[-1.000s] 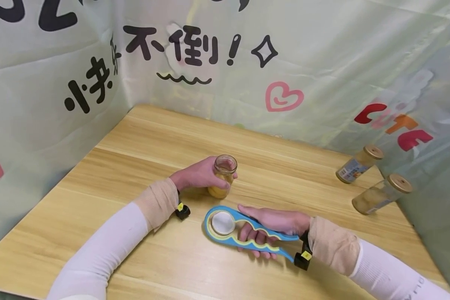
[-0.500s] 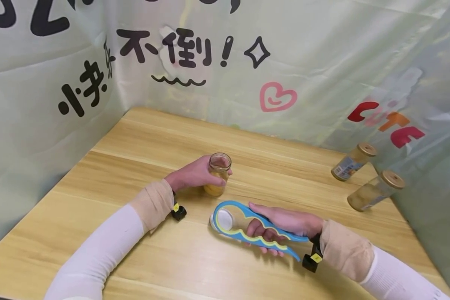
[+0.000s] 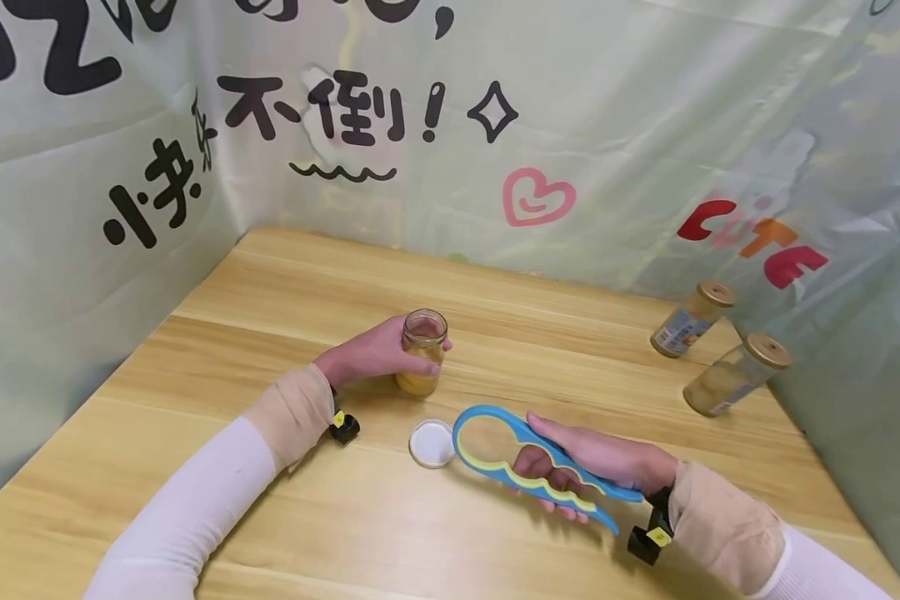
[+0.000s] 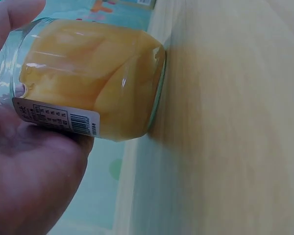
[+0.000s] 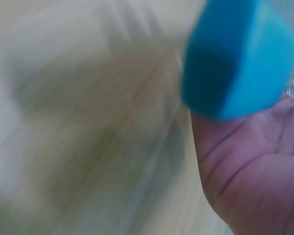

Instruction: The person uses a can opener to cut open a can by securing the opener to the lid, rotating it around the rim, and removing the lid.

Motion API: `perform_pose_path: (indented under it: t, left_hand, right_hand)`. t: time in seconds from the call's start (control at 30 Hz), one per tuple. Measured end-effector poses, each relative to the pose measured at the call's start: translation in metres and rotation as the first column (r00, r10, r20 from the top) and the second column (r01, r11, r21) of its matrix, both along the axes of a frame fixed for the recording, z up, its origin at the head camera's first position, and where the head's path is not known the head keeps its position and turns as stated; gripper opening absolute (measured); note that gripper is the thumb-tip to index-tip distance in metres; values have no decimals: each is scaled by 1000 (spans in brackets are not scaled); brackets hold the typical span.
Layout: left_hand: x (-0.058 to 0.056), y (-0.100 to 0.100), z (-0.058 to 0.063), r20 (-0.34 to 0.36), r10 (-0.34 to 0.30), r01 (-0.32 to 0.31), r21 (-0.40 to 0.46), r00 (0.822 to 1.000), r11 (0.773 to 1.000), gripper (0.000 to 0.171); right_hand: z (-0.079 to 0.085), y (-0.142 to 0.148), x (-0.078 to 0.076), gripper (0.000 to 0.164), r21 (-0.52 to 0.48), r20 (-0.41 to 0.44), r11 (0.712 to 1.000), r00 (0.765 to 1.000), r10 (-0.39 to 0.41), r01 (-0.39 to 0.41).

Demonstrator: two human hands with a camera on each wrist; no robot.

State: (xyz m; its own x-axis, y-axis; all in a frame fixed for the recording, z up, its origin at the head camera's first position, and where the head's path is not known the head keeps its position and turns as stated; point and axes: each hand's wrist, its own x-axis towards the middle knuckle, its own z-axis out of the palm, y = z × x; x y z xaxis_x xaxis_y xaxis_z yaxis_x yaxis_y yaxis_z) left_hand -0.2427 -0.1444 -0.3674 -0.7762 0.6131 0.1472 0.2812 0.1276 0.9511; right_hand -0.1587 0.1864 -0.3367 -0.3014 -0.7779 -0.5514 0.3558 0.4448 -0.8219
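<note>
My left hand (image 3: 371, 354) grips an uncapped glass jar (image 3: 420, 367) near the middle of the table. In the left wrist view, the jar (image 4: 93, 78) shows yellow fruit pieces and a barcode label, its base at the wood. A jar lid (image 3: 431, 443) lies on the table in front of it, pale inside facing up. My right hand (image 3: 600, 458) holds a blue and yellow jar opener (image 3: 487, 471) by its handles, its round end just right of the lid. One blue handle end (image 5: 235, 58) fills the top of the right wrist view.
Two capped jars stand at the right side of the wooden table (image 3: 307, 533): one farther back (image 3: 693, 319), another jar (image 3: 735, 375) nearer. Printed cloth walls (image 3: 607, 125) rise along the table's back and sides.
My right hand has moved right with the jar opener, whose ring was around the lid and is now off it. The lid stays on the table. My left hand still holds the jar.
</note>
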Motion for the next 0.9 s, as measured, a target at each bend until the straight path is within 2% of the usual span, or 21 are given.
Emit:
perform_pose_path:
  t: [0.23,0.4,0.53,0.63,0.73,0.8,0.83,0.9]
  left_hand:
    - [0,-1,1,37,-16,14,69,999,997,62]
    - [5,-8,15,36,28,-31,96,999,995,63]
    - [8,-17,36,-25,113,-109,125,993,986,56]
    - [10,-23,56,-76,194,-176,195,978,965,47]
    - [11,-22,78,-105,235,-191,320,966,928,39]
    - [12,-16,93,-123,234,-171,382,964,908,37]
    - [13,-12,101,-135,239,-170,390,962,905,36]
    - [16,-2,115,-167,256,-181,368,952,912,34]
  right_hand:
    - [-1,18,0,80,-34,-57,999,998,0,-2]
    - [-1,28,1,79,-19,-91,1000,996,-19,18]
    - [0,31,2,75,12,-119,999,992,-35,37]
    - [-2,31,3,71,7,-126,1000,992,-26,27]
    - [-5,31,4,69,0,-118,1000,993,-11,11]
    - [-8,32,5,66,-5,-106,1000,994,-8,8]
    - [-9,33,5,65,-5,-100,1000,995,-11,10]
    - [-10,34,6,63,-7,-93,1000,995,-22,22]
